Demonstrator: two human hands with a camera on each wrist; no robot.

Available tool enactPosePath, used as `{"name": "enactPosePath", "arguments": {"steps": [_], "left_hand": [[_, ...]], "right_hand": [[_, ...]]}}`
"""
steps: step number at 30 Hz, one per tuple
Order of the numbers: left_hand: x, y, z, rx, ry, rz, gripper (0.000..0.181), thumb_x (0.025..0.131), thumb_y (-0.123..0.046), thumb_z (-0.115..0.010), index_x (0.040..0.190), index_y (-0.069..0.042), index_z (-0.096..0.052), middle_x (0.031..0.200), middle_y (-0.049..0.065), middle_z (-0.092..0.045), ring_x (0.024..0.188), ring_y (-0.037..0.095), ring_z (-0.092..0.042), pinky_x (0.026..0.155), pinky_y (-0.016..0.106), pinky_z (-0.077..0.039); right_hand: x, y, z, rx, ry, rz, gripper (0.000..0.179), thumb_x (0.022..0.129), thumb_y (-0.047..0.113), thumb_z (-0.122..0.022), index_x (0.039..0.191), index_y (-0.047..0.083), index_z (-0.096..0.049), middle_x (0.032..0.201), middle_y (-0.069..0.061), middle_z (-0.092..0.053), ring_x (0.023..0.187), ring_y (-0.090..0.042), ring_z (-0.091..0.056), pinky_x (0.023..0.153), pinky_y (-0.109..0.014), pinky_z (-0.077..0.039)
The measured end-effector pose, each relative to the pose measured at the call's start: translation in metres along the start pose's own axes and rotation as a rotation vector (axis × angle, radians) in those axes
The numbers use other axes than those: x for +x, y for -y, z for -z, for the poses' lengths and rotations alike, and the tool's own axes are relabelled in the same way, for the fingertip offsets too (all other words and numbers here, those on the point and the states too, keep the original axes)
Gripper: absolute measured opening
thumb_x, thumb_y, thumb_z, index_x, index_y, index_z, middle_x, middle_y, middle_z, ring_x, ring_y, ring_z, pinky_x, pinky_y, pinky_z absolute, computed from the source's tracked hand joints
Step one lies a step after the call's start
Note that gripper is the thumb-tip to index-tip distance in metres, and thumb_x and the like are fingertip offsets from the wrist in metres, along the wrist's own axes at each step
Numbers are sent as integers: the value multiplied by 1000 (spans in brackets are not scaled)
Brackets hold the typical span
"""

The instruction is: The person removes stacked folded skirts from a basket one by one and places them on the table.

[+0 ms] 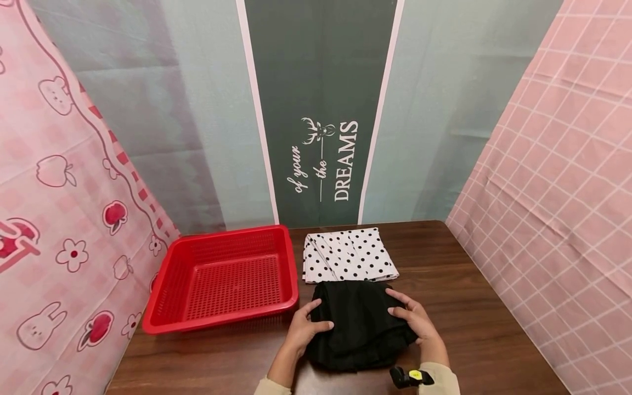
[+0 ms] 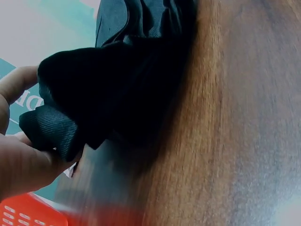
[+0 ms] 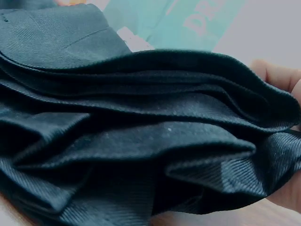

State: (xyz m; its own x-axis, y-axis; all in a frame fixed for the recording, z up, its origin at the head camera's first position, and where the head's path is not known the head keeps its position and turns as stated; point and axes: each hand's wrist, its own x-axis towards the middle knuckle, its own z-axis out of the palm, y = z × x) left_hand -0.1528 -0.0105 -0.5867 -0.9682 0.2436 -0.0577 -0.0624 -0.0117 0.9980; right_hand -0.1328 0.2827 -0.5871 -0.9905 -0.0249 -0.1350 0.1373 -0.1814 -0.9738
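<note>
A folded black cloth [image 1: 357,323] lies on the wooden table, its layers loosely stacked. My left hand [image 1: 302,331] grips its left edge, thumb on top; in the left wrist view the thumb and a finger pinch a dark fold [image 2: 56,129]. On the opposite side, my right hand [image 1: 417,321] holds the right edge between thumb and fingers. Several stacked layers [image 3: 155,113] show in the right wrist view, where fingers are partly hidden behind the fabric. Just behind the black cloth is a folded white cloth with black dots [image 1: 348,255].
A red perforated plastic basket [image 1: 291,263] stands to the left, with no cloth visible in it. Brown tabletop [image 1: 474,323] extends to the right. Printed fabric hangs behind the table, with pink curtains [image 1: 568,219] along both sides.
</note>
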Motion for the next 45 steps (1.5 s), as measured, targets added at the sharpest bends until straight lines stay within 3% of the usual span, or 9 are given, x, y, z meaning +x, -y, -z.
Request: {"name": "enactPosePath", "arguments": {"steps": [5, 12, 17, 29, 37, 45], "left_hand": [[3, 5, 1, 34, 58, 43, 75, 68, -4, -79, 135, 2, -44, 138, 29, -33, 124, 42, -31, 97, 52, -32], [6, 12, 0, 71, 105, 41, 80, 67, -2, -79, 138, 0, -41, 138, 29, -34, 125, 41, -29, 100, 56, -25], [11, 14, -1, 95, 132, 26, 83, 67, -4, -80, 139, -3, -39, 140, 28, -32, 129, 43, -22, 101, 59, -18], [18, 26, -1, 103, 130, 1, 81, 68, -5, -79, 139, -3, -39, 139, 28, -32, 128, 42, -23, 101, 58, -20], [14, 25, 2, 93, 119, 1, 78, 69, -4, -79, 138, -4, -41, 138, 28, -33, 127, 42, -25, 100, 58, -22], [-1, 24, 11, 91, 80, 15, 69, 70, -2, -77, 132, -2, -48, 134, 25, -40, 121, 38, -36, 97, 52, -30]], "right_hand": [[4, -4, -1, -1, -90, -21, 56, 85, -5, -57, 139, 0, -40, 131, -16, -46, 85, -24, -62, 68, -35, -52], [11, -7, 0, -96, -192, -4, 54, 81, -5, -60, 133, 0, -49, 133, -18, -45, 86, -21, -59, 69, -32, -51], [19, -8, 1, -125, -210, 21, 54, 80, -6, -61, 132, -1, -49, 133, -19, -44, 87, -21, -58, 69, -31, -50], [27, -17, -1, -129, -274, 19, 52, 79, -6, -61, 130, -2, -51, 131, -18, -45, 86, -17, -55, 68, -26, -48], [27, -17, 0, -192, -275, 17, 51, 80, -1, -64, 130, -2, -52, 134, -17, -43, 96, -19, -50, 74, -24, -45], [19, -19, 13, -268, -261, 1, 55, 83, 6, -67, 132, -6, -46, 139, -24, -38, 127, -28, -32, 81, -15, -38]]}}
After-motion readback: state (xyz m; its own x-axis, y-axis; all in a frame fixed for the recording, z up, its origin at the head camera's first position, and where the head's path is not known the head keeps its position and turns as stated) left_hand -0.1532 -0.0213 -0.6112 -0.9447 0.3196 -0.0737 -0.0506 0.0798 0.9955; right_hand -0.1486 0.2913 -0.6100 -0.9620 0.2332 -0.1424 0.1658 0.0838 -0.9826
